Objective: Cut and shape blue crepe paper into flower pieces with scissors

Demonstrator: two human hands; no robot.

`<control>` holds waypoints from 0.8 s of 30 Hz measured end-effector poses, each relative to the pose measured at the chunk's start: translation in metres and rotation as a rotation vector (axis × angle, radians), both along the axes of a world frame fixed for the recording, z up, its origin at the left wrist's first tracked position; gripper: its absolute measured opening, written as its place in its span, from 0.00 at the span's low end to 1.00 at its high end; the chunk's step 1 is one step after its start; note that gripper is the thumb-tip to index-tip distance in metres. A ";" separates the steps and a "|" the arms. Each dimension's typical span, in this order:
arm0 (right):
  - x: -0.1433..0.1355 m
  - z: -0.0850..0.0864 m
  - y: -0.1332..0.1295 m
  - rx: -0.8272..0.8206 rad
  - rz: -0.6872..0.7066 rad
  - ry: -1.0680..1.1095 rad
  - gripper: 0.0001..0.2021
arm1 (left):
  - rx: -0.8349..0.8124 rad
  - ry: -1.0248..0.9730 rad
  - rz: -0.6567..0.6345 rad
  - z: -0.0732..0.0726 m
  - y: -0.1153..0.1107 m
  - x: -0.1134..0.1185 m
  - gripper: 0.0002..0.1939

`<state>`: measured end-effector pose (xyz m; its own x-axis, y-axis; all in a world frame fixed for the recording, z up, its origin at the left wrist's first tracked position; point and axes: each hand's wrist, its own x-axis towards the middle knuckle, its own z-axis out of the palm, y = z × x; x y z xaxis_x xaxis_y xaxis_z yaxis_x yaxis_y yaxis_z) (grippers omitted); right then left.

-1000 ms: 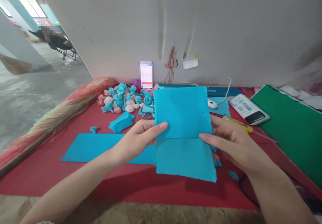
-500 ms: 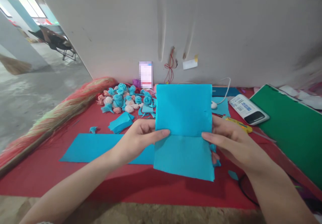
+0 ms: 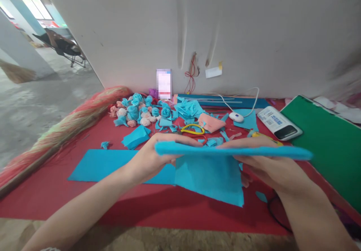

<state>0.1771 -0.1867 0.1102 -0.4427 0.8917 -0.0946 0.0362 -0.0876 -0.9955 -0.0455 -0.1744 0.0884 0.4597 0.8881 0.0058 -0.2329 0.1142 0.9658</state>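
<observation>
A piece of blue paper (image 3: 210, 177) is held above the table between both hands. Its upper part is blurred and seen edge-on as a thin wide band; the lower part hangs down in front. My left hand (image 3: 166, 149) grips it at the left, fingers behind and thumb in front. My right hand (image 3: 259, 153) grips it at the right, its fingers partly hidden by the band. A long blue strip (image 3: 104, 164) lies flat beneath at the left, with a small stack of blue pieces (image 3: 136, 137) behind it.
Blue and pink paper flowers (image 3: 137, 110) are heaped at the back left. Scissors (image 3: 193, 129), scraps, a white corded device (image 3: 236, 117) and a yellow-handled tool sit behind the hands. A white-and-black device (image 3: 279, 123) and green board (image 3: 327, 145) are at right.
The upper part of the held paper has tipped from upright to edge-on and looks wider, uncovering the scissors and scraps behind. Both hands remain in nearly the same place.
</observation>
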 end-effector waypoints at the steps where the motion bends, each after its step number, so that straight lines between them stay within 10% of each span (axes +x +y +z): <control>1: 0.001 0.002 0.000 0.007 -0.010 -0.025 0.08 | -0.040 -0.025 -0.031 0.003 -0.001 0.000 0.06; 10: 0.014 0.005 0.007 0.280 0.158 -0.206 0.15 | 0.053 0.000 -0.143 0.004 0.006 -0.005 0.15; 24: -0.010 0.006 0.009 0.192 0.430 -0.298 0.19 | 0.113 0.250 -0.289 -0.004 0.005 0.002 0.07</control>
<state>0.1668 -0.1776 0.1165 -0.7496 0.6500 -0.1247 0.3108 0.1793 -0.9334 -0.0430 -0.1690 0.0842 0.6905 0.7217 -0.0474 0.0373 0.0299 0.9989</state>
